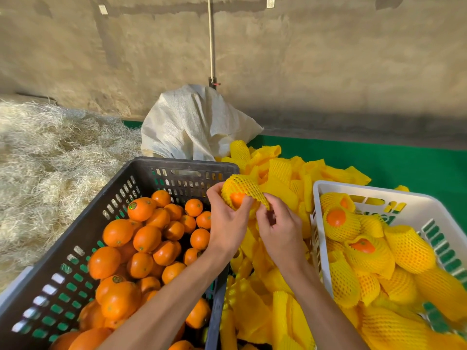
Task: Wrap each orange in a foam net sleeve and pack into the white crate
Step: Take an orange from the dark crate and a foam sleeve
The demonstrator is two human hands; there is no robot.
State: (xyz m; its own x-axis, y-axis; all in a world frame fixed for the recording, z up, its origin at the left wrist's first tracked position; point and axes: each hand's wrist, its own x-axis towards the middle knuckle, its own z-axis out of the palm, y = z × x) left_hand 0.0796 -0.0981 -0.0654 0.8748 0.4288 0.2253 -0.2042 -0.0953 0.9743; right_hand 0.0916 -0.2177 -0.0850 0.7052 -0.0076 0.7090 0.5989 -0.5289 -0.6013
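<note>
My left hand [228, 221] grips an orange [237, 199] that sits partly inside a yellow foam net sleeve [241, 186], above the gap between the two crates. My right hand [279, 227] pinches the sleeve's lower edge at the orange's right side. A black crate [151, 170] on the left holds several bare oranges [141, 238]. On the right, the white crate [366, 189] holds several oranges wrapped in yellow sleeves [353, 238].
A heap of loose yellow foam sleeves [285, 173] lies between and behind the crates on a green surface [404, 162]. A white woven sack [194, 122] stands behind the black crate. Pale wood-wool shavings [50, 160] cover the left. A wall rises behind.
</note>
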